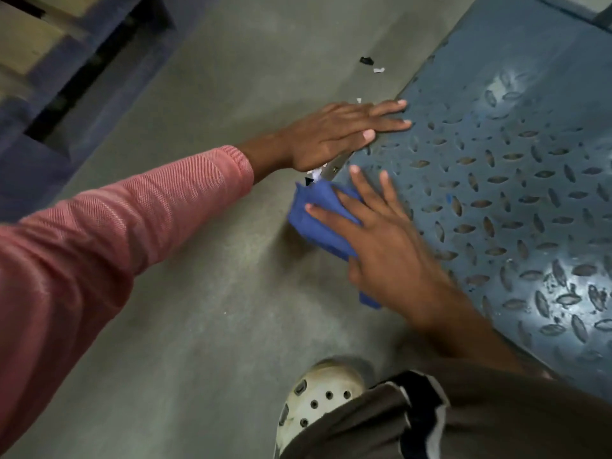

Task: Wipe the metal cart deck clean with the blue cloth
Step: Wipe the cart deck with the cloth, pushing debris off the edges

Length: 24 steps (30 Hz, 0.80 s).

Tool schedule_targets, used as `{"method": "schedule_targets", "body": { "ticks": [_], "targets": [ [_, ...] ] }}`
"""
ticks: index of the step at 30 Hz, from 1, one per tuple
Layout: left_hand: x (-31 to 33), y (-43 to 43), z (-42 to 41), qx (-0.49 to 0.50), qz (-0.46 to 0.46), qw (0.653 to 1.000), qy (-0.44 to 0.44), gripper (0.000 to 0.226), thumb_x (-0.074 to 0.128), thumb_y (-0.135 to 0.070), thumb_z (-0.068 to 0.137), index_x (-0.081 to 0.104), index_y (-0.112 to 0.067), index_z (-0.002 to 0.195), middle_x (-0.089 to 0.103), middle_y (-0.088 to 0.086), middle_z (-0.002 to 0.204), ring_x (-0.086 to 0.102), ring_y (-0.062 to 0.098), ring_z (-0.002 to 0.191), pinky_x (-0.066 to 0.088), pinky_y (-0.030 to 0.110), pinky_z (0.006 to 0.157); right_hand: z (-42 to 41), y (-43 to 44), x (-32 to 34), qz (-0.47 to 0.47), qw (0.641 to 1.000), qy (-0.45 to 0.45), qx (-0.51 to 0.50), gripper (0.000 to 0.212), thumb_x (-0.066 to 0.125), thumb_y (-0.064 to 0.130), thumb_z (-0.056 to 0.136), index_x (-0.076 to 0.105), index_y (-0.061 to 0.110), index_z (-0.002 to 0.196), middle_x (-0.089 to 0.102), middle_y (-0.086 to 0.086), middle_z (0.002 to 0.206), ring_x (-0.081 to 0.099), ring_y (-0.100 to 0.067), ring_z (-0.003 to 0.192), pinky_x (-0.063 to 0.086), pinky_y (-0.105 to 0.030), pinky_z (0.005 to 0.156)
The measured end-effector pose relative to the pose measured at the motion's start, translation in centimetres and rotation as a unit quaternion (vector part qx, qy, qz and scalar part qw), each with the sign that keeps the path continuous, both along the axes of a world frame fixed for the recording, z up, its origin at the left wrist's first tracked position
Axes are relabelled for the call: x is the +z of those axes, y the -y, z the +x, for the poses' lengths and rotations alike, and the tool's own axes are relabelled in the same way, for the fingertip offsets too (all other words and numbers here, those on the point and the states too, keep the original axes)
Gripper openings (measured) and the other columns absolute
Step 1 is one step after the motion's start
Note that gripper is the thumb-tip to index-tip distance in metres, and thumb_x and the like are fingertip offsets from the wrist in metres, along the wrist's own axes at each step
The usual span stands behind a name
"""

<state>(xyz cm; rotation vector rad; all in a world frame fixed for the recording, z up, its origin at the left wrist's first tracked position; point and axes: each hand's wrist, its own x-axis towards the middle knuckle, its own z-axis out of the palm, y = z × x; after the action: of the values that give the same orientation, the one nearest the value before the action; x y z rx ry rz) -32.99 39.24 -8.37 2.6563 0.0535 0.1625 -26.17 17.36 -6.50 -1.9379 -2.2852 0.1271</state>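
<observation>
Presently the right hand [381,240], fingers spread flat, presses the crumpled blue cloth [318,220] onto the near edge of the blue-grey tread-plate metal cart deck [513,193]. The cloth overhangs the grey concrete floor [198,293]. The left hand [331,134], fingers straight, lies flat on that edge, probably bracing. Open deck extends rightward for strokes.

- The blue cloth [318,220] is largely covered by the right hand [387,246], which is motion-blurred.
- The cart deck [513,160] runs off the top and right edges.
- Upper left, a dark blue structure [82,71] is too blurred to identify.
- Floor scraps [367,60], upper centre, are too small to tell.
</observation>
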Motion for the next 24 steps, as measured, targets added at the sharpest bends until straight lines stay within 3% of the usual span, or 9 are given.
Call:
{"method": "schedule_targets", "body": {
  "ticks": [3,5,7,10,12,14,17,21,24],
  "targets": [
    [0.5,-0.2,0.1,-0.007,0.016,1.0,-0.014,0.048,0.028,-0.027,0.115,0.035,-0.025,0.163,0.02,0.001,0.174,0.029,0.012,0.156,0.027,0.046,0.122,-1.0,-2.8,-0.2,-0.014,0.999,0.022,0.02,0.07,0.063,0.012,0.071,0.056,0.018,0.14,0.057,-0.016,0.138,0.031,-0.046,0.144,0.004,-0.057,0.123],
    [0.8,-0.1,0.1,-0.003,0.019,0.999,-0.026,0.049,0.024,-0.031,0.115,0.031,-0.032,0.163,0.015,-0.006,0.175,0.025,0.011,0.157,0.023,0.048,0.124,-1.6,-1.7,-0.5,-0.033,0.986,0.091,0.137,0.056,0.05,0.012,0.079,0.062,0.013,0.133,0.063,-0.016,0.124,0.038,-0.044,0.14,0.002,-0.058,0.123],
    [0.9,0.0,-0.1,0.0,0.017,0.999,-0.041,0.049,0.022,-0.034,0.116,0.026,-0.037,0.164,0.011,-0.011,0.175,0.022,0.011,0.158,0.021,0.048,0.124,-1.2,0.2,0.0,-0.04,0.975,0.083,0.202,0.058,0.038,0.008,0.082,0.06,0.01,0.135,0.062,-0.018,0.124,0.042,-0.039,0.137,0.007,-0.054,0.125],
    [0.7,-0.2,-0.3,-0.002,0.02,0.999,-0.036,0.049,0.021,-0.032,0.116,0.025,-0.036,0.164,0.01,-0.01,0.175,0.025,0.009,0.156,0.025,0.047,0.122,-0.1,0.0,1.1,0.03,0.995,0.02,0.09,0.066,0.041,0.005,0.08,0.046,0.003,0.146,0.05,-0.027,0.14,0.038,-0.042,0.14,0.014,-0.052,0.124],
    [0.9,0.1,-0.2,-0.01,0.016,0.999,-0.033,0.049,0.02,-0.031,0.116,0.026,-0.034,0.165,0.012,-0.008,0.175,0.028,0.008,0.155,0.028,0.048,0.121,-0.2,-0.7,0.8,0.006,1.0,0.027,0.007,0.074,0.046,0.004,0.079,0.035,0.003,0.152,0.041,-0.029,0.148,0.028,-0.042,0.146,0.014,-0.051,0.124],
    [1.0,0.3,-0.1,-0.01,0.022,0.999,-0.046,0.049,0.019,-0.034,0.116,0.024,-0.036,0.165,0.009,-0.011,0.175,0.026,0.008,0.155,0.026,0.047,0.122,-1.1,0.0,0.1,-0.021,0.999,0.04,0.014,0.072,0.037,0.0,0.084,0.027,0.003,0.155,0.027,-0.027,0.158,0.017,-0.04,0.151,0.015,-0.05,0.124],
    [1.4,0.3,-0.5,0.005,0.011,0.998,-0.063,0.05,0.018,-0.038,0.115,0.021,-0.039,0.165,0.006,-0.014,0.175,0.021,0.009,0.158,0.021,0.048,0.124,-1.3,1.9,-0.5,-0.011,0.994,0.026,0.103,0.065,0.019,-0.004,0.088,0.034,-0.002,0.151,0.028,-0.02,0.16,0.016,-0.034,0.152,0.022,-0.048,0.123],
    [1.1,0.5,-0.5,0.002,0.01,0.998,-0.055,0.051,0.015,-0.04,0.114,0.023,-0.038,0.164,0.008,-0.011,0.175,0.026,0.01,0.156,0.025,0.051,0.123,-1.3,0.5,0.1,0.024,0.999,0.024,0.036,0.066,0.028,0.002,0.084,0.042,0.004,0.149,0.037,-0.018,0.156,0.027,-0.033,0.148,0.023,-0.045,0.122],
    [1.2,0.6,-0.6,0.012,0.003,0.998,-0.056,0.05,0.015,-0.04,0.115,0.022,-0.04,0.165,0.006,-0.013,0.175,0.027,0.009,0.155,0.025,0.05,0.122,-2.4,-0.4,-0.2,-0.032,0.997,0.068,0.02,0.064,0.027,0.007,0.085,0.048,0.009,0.145,0.031,-0.008,0.161,0.023,-0.03,0.143,0.034,-0.043,0.11]
  ]
}}
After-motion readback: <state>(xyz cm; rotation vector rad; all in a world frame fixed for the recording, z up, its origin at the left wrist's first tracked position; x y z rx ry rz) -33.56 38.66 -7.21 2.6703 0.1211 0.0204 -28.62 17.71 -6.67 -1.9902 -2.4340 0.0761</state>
